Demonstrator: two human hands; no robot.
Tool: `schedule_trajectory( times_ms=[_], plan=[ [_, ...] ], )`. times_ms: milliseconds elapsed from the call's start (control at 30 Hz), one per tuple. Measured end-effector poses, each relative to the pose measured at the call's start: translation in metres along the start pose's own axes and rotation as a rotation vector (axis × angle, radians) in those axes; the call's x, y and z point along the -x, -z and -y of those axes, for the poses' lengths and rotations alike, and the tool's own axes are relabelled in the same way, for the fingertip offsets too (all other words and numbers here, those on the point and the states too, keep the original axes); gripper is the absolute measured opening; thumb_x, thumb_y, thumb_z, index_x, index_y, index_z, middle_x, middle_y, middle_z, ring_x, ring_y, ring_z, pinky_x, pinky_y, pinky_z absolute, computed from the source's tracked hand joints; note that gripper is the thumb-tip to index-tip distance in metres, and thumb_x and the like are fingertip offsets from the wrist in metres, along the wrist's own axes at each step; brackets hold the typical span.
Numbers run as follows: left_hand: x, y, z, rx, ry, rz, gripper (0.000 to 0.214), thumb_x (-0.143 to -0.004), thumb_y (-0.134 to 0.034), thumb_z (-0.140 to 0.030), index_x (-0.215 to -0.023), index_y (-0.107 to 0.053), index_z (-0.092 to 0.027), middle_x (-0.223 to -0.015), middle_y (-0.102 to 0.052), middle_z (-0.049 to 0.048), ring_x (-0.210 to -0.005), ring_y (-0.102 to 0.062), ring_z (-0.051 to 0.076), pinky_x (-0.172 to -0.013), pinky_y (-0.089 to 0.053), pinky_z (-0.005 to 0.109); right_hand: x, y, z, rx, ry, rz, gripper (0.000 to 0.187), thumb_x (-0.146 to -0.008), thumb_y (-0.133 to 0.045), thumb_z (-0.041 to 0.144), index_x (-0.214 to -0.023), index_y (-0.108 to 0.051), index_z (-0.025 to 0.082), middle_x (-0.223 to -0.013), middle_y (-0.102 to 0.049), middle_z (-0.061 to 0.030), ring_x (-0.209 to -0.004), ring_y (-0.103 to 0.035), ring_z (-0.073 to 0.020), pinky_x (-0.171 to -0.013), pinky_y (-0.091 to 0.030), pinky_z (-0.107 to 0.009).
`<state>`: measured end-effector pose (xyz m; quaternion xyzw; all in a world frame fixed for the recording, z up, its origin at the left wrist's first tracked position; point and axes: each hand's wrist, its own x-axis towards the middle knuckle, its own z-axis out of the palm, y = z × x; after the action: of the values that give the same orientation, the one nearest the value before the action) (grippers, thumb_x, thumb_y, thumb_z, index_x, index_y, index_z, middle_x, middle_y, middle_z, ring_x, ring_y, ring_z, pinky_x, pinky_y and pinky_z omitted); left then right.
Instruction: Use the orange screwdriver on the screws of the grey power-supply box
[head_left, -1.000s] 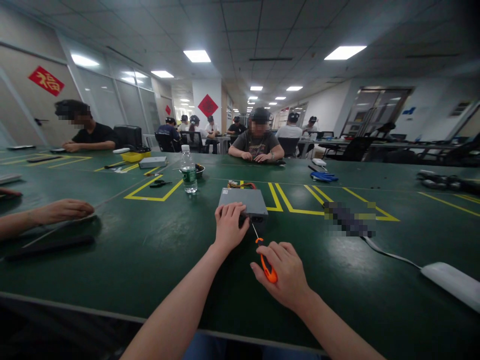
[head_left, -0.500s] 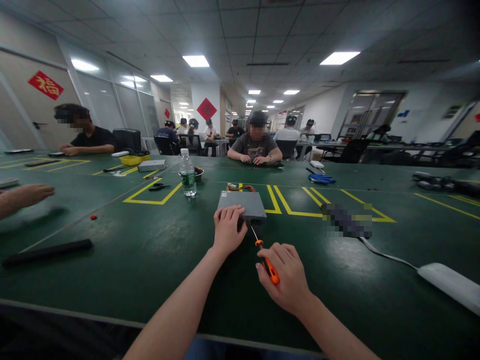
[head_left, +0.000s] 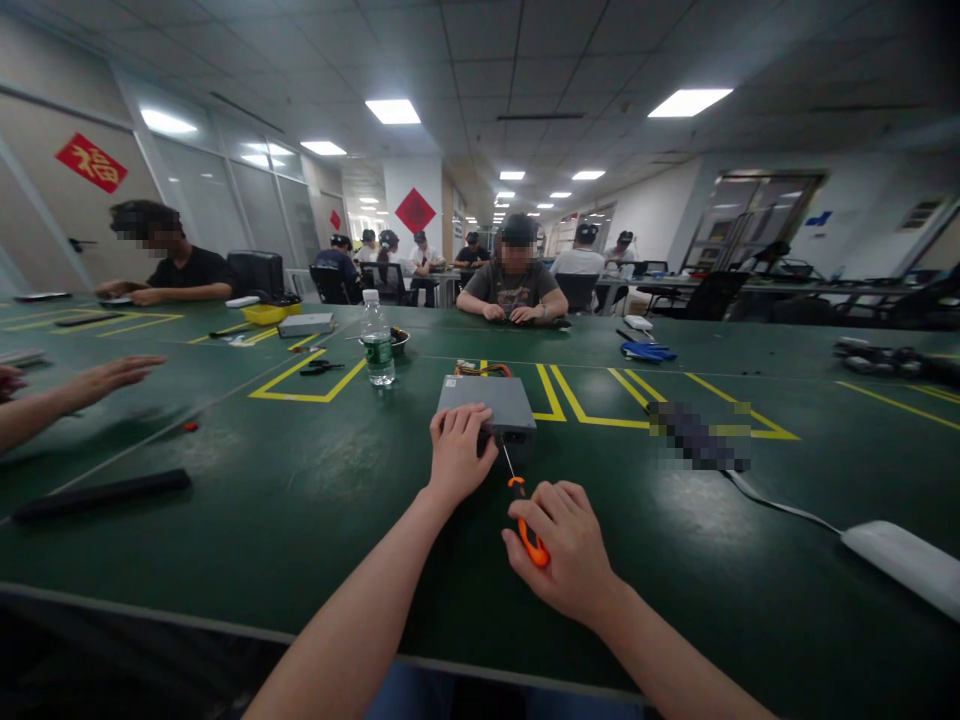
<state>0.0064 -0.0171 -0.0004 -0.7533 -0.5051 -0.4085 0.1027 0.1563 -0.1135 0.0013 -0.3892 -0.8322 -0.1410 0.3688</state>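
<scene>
A flat grey metal box [head_left: 497,401] lies on the green table [head_left: 300,500] in front of me, with coloured wires behind it. My left hand [head_left: 457,452] rests on the box's near left corner, fingers curled over its top edge. My right hand [head_left: 564,548] is closed around the orange handle of a screwdriver [head_left: 527,525]. The thin shaft points up at the near face of the box, and the tip is at or just short of it.
A water bottle [head_left: 377,340] stands left of the box beside yellow floor-tape marks. A co-worker's hand [head_left: 105,380] reaches in at the left above a black bar [head_left: 101,493]. A white device [head_left: 904,556] with a cable lies at the right. Several people sit at tables behind.
My hands and the screwdriver have stayed almost in place at the box. The co-worker's hand at the left has lifted off the table, uncovering a small red item.
</scene>
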Motion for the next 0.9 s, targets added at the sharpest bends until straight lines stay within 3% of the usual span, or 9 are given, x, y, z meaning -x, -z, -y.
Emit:
schedule_trajectory(
  times_ms=[133,233,433,567,767,900],
  plan=[
    [0.0001,0.0012,0.0003,0.0,-0.007,-0.003,0.031,-0.077,-0.052,-0.025,-0.108,-0.051,-0.026,-0.119,-0.055,0.0018,-0.113,-0.044,0.02,-0.101,-0.022,0.04,0.0015,0.0005,-0.0039,-0.035,-0.09,-0.085,0.018,-0.083,-0.046,0.03,-0.094,-0.048,0.015,-0.072,-0.055,-0.001,-0.062,-0.049,-0.0126,-0.072,-0.034,-0.032],
    [0.0001,0.0014,0.0006,-0.001,-0.015,-0.008,0.031,-0.077,-0.052,-0.025,-0.108,-0.051,-0.026,-0.118,-0.055,0.0017,-0.113,-0.044,0.02,-0.101,-0.022,0.04,0.0025,-0.002,-0.005,-0.026,-0.075,-0.126,0.012,-0.081,-0.046,0.025,-0.09,-0.046,0.016,-0.065,-0.054,0.0021,-0.054,-0.047,-0.0105,-0.071,-0.034,-0.031],
    [0.0002,0.0,0.0012,-0.008,-0.013,-0.018,0.033,-0.075,-0.053,-0.024,-0.108,-0.051,-0.026,-0.118,-0.055,0.0017,-0.113,-0.044,0.02,-0.101,-0.022,0.04,-0.0001,-0.0023,-0.0005,0.062,0.079,-0.053,0.011,-0.076,-0.049,0.02,-0.083,-0.057,0.019,-0.072,-0.049,-0.0021,-0.069,-0.044,-0.0148,-0.074,-0.033,-0.033],
    [0.0002,-0.0004,0.0014,0.006,-0.006,-0.015,0.032,-0.076,-0.053,-0.024,-0.108,-0.051,-0.027,-0.119,-0.055,0.0016,-0.113,-0.044,0.019,-0.102,-0.021,0.04,-0.0024,0.0023,-0.0002,0.031,0.041,-0.025,0.014,-0.079,-0.046,0.026,-0.082,-0.058,0.019,-0.07,-0.048,-0.0022,-0.068,-0.043,-0.0151,-0.073,-0.033,-0.034],
    [0.0002,0.0004,0.0013,0.006,-0.008,0.004,0.032,-0.076,-0.052,-0.025,-0.108,-0.051,-0.026,-0.119,-0.054,0.0014,-0.114,-0.044,0.019,-0.102,-0.02,0.039,0.0006,0.0015,-0.0064,-0.047,-0.086,-0.095,0.021,-0.083,-0.045,0.029,-0.099,-0.048,0.015,-0.075,-0.057,-0.0019,-0.063,-0.051,-0.013,-0.073,-0.035,-0.032],
    [0.0001,0.0013,0.0007,0.002,-0.008,0.002,0.032,-0.076,-0.053,-0.024,-0.108,-0.051,-0.027,-0.119,-0.055,0.0013,-0.113,-0.044,0.019,-0.102,-0.02,0.039,0.0021,-0.0009,-0.007,-0.039,-0.06,-0.107,0.012,-0.08,-0.047,0.022,-0.091,-0.049,0.016,-0.07,-0.055,-0.0004,-0.061,-0.051,-0.0127,-0.071,-0.036,-0.031]
  ],
)
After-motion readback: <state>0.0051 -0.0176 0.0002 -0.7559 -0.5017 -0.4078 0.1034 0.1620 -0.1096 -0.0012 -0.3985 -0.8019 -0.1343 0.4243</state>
